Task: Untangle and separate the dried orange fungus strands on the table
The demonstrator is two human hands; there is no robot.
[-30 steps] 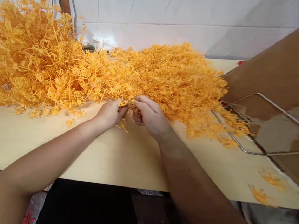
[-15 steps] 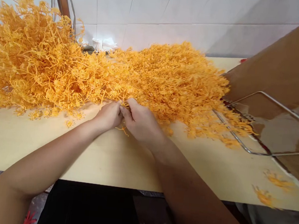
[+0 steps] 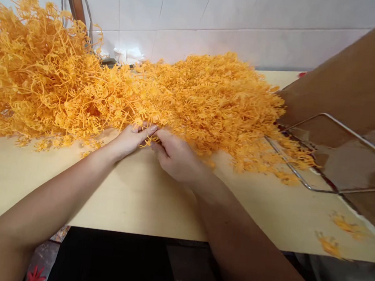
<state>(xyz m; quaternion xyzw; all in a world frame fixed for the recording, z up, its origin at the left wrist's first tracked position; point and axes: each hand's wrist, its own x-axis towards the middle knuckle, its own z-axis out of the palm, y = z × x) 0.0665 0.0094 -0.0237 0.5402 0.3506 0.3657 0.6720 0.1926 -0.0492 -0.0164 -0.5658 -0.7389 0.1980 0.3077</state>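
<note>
In the middle of the head view, my left hand [image 3: 129,141] and my right hand [image 3: 174,154] meet at the front edge of a heap of orange, spidery plastic flower pieces [image 3: 217,103]. Between the fingertips shows a thin orange flower sprig [image 3: 148,141]. My left thumb lies across it, and the left fingers are closed around it. The right thumb and index finger pinch close beside it; the tip of that pinch is partly hidden. A taller tangled bunch of orange flowers [image 3: 41,73] rises to the left of my hands.
A brown cardboard box [image 3: 346,80] leans at the right, with a bent metal wire frame [image 3: 360,137] before it. Loose orange flower pieces [image 3: 348,226] lie at the right on the pale table [image 3: 135,201]. White tissue [image 3: 129,56] sits by the tiled wall [image 3: 252,14].
My left thumb has extended forward over the sprig, and the hands have parted slightly. The orange strand that hung below the hands is now drawn up between the fingers.
</note>
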